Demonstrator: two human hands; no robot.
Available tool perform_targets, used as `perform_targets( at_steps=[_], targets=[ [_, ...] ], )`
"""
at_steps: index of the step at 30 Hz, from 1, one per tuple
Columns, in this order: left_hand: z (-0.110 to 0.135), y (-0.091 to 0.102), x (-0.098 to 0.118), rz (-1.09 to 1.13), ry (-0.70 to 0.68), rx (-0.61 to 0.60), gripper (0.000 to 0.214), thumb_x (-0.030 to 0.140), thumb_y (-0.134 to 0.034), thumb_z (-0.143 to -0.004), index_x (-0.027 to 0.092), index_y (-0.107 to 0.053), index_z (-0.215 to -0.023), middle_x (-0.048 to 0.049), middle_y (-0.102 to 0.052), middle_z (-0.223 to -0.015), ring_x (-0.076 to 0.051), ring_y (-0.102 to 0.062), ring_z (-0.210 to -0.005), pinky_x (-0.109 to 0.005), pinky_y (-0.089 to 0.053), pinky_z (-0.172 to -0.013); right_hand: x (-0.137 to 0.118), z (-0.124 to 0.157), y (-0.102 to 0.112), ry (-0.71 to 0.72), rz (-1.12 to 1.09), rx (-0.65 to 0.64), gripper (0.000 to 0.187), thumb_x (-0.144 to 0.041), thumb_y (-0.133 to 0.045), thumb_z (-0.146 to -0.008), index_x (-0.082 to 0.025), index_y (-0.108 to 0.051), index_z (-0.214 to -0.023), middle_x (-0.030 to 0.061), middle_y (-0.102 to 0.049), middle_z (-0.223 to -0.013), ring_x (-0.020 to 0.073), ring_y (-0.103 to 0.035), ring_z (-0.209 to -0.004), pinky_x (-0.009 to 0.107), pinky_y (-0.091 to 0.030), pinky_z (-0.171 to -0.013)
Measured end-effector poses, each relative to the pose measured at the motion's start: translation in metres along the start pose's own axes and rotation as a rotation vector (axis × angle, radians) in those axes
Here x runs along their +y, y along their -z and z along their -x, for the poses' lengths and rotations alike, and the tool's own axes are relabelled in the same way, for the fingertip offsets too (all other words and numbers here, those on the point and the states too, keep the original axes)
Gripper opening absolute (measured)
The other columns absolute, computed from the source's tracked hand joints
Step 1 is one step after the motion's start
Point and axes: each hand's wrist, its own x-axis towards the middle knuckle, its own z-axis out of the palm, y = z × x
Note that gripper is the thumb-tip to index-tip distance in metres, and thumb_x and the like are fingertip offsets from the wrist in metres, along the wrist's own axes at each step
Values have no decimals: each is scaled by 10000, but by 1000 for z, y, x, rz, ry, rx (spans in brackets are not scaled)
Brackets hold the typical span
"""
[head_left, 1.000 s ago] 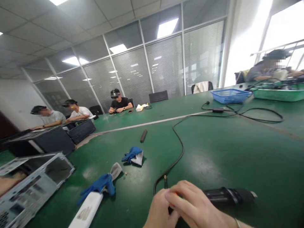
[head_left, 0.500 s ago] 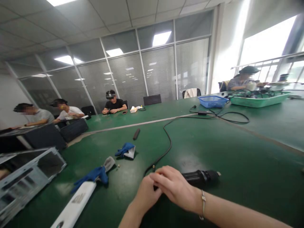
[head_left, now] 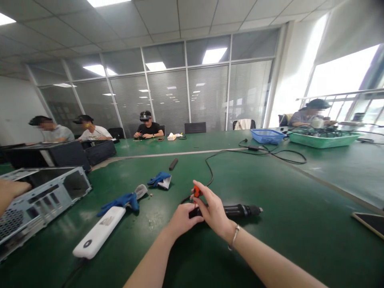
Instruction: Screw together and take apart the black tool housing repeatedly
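A black electric screwdriver (head_left: 235,211) lies on the green table with its bit pointing right and a black cable at its left end. My left hand (head_left: 183,218) is closed around its cable end, thumb and fingers against the body. Just above, my right hand (head_left: 215,206) grips a small orange screwdriver (head_left: 197,191) that stands nearly upright, its lower end at the black tool's cable end. My fingers partly hide the contact point.
To the left are blue-grey gloves (head_left: 123,203), a white elongated device (head_left: 100,232) and a metal computer case (head_left: 51,200) with another person's hand (head_left: 13,194) at it. A blue basket (head_left: 267,137) and green tray (head_left: 324,140) stand back right. A dark flat object (head_left: 370,224) lies right.
My right hand has risen and opened up its pose, so the orange screwdriver now shows. The view has tilted and shifted; the other person's hand at the case shows more.
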Motion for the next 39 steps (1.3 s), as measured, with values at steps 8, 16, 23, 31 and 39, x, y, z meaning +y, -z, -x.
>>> perform_targets(
  at_steps=[8,16,23,31,39],
  targets=[
    [-2,1,-4,-9,-28,-18,276,296,-673,-792,186,-697,-1043,-37,-714,-957,-201,-638,-872,-261,-456,-778,-33,21,63,16,16,-325,489,-222,-558,-885,-240,-424,-1355,58,-663,-1061,159,-644,-913,275,-505,-845],
    [-2,-1,-8,-46,-11,-14,404,354,-698,-782,203,-656,-1155,-56,-696,-1090,-224,-635,-984,-304,-456,-885,-20,67,48,84,270,-862,415,-217,-497,-895,-230,-494,-1310,74,-630,-1079,201,-579,-945,330,-491,-840],
    [-3,-1,-7,-51,-9,-22,396,325,-706,-779,200,-651,-1151,-50,-700,-1083,-213,-642,-981,-298,-464,-884,-4,59,50,-47,159,-764,416,-326,-600,-859,-225,-556,-1261,78,-607,-1115,194,-575,-1000,328,-481,-905],
    [-3,-2,-7,-75,-6,-31,444,338,-702,-782,187,-628,-1193,-73,-667,-1179,-235,-615,-1076,-336,-441,-964,51,49,77,-69,343,-287,256,-326,-503,-927,-206,-640,-1106,103,-637,-1023,210,-592,-937,387,-498,-848],
    [-2,1,-3,-47,-30,-37,422,310,-694,-789,198,-627,-1190,-59,-671,-1162,-216,-619,-1049,-326,-454,-945,69,41,95,-56,456,-569,354,-395,-567,-885,-218,-618,-1188,101,-648,-1094,224,-603,-958,383,-496,-851]
  ],
)
